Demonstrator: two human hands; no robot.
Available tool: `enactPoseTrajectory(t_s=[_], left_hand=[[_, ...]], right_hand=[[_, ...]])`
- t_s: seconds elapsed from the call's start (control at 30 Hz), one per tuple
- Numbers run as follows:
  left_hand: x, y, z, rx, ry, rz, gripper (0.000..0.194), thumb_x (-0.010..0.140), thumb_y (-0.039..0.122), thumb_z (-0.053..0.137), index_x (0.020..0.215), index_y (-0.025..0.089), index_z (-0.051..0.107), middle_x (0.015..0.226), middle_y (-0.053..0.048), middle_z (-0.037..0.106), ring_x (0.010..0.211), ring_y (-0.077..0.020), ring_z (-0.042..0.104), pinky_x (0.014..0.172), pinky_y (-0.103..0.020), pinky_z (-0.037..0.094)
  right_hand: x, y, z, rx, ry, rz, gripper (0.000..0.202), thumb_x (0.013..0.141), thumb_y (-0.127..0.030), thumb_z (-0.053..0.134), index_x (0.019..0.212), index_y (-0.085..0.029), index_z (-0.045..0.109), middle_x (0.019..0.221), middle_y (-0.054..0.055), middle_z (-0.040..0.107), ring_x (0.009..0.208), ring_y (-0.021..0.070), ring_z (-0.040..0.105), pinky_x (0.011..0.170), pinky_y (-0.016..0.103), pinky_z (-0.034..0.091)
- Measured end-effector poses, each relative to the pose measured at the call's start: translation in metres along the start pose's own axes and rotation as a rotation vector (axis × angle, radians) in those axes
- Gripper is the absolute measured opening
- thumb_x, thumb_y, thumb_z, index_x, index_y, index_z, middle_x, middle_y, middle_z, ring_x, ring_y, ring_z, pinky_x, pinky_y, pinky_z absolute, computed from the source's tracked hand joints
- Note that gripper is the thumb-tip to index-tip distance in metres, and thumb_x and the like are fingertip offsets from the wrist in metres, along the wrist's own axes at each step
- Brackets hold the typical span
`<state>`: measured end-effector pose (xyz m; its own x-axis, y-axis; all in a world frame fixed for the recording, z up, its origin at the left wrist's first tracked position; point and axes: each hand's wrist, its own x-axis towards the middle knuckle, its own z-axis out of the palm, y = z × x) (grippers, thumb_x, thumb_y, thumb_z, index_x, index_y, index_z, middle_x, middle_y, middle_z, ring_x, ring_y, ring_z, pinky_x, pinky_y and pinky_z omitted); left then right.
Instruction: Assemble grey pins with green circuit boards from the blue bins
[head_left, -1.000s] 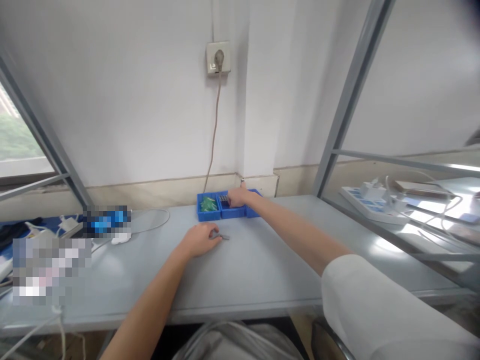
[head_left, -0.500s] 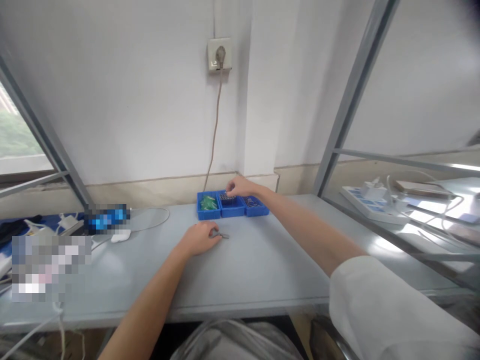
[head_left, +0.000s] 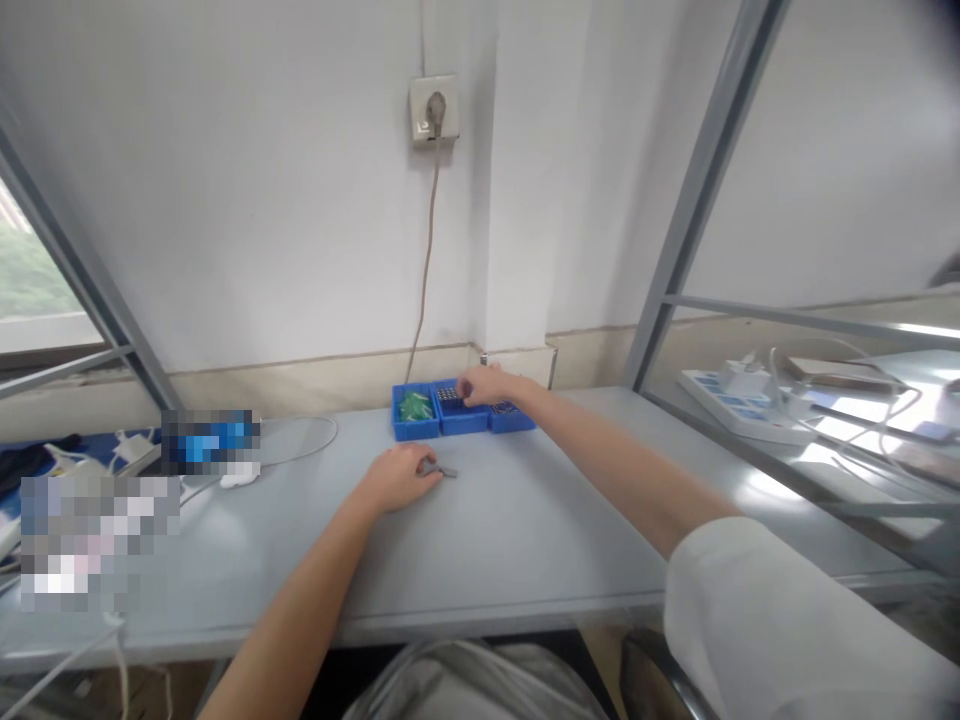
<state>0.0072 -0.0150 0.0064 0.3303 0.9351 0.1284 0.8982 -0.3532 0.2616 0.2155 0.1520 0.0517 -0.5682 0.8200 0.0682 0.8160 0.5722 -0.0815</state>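
Note:
My left hand (head_left: 401, 478) rests on the grey table with its fingers curled around a small grey metal piece (head_left: 448, 472), whose thin end sticks out to the right; its kind is too small to tell. Over the middle blue bin (head_left: 466, 424) reaches my right hand (head_left: 486, 385), fingers pinched together. Whatever is between those fingertips is hidden. Inside that bin sits a dark block with rows of light dots (head_left: 448, 396). The left blue bin (head_left: 417, 432) contains green pieces (head_left: 414, 405). Small dark parts lie in the right blue bin (head_left: 513, 420), partly covered by my right hand.
A white cable (head_left: 319, 450) and a small white case (head_left: 240, 474) lie on the left of the table. A white power strip (head_left: 739, 408) stands at the right beyond a metal frame (head_left: 694, 190). On the wall is a socket (head_left: 435, 110) with a hanging cord.
My right hand has moved slightly right and down over the middle bin, uncovering more of the dotted block. My left hand stays in place.

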Motion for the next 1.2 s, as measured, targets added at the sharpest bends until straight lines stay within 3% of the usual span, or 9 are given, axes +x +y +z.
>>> enactPoseTrajectory(t_s=[0.17,0.5,0.77,1.2], left_hand=[[-0.001,0.001,-0.001,-0.002,-0.005,-0.001,0.025,0.084,0.042,0.055,0.100,0.024,0.064,0.092,-0.003,0.067,0.088,-0.0211,0.062,0.070,-0.028,0.043],[0.000,0.001,-0.001,-0.009,-0.011,-0.005,0.026,0.084,0.041,0.055,0.100,0.024,0.064,0.092,-0.003,0.067,0.088,-0.0213,0.062,0.070,-0.028,0.043],[0.000,-0.001,0.001,-0.001,-0.001,-0.003,0.026,0.084,0.042,0.055,0.100,0.024,0.064,0.092,-0.003,0.067,0.088,-0.0212,0.062,0.071,-0.028,0.044],[0.000,-0.001,0.001,-0.004,0.000,0.008,0.025,0.084,0.042,0.054,0.100,0.025,0.064,0.092,-0.003,0.067,0.086,-0.0212,0.062,0.069,-0.028,0.043]], right_hand=[[0.007,0.001,0.009,-0.152,-0.022,0.016,0.015,0.070,-0.020,0.065,0.082,-0.022,0.074,0.086,0.006,0.073,0.090,0.0241,0.063,0.093,0.039,0.034],[0.010,-0.003,0.014,-0.270,0.040,0.008,0.011,0.071,-0.016,0.066,0.078,-0.020,0.074,0.088,0.013,0.070,0.105,0.0312,0.053,0.098,0.050,0.024],[0.006,-0.004,0.014,-0.337,0.093,0.054,0.018,0.071,-0.026,0.069,0.087,-0.019,0.075,0.115,0.017,0.061,0.115,0.0362,0.041,0.096,0.051,0.027],[0.012,-0.010,0.020,-0.334,0.105,0.202,0.031,0.075,-0.021,0.062,0.104,-0.015,0.072,0.123,0.021,0.058,0.122,0.0388,0.037,0.100,0.056,0.024]])
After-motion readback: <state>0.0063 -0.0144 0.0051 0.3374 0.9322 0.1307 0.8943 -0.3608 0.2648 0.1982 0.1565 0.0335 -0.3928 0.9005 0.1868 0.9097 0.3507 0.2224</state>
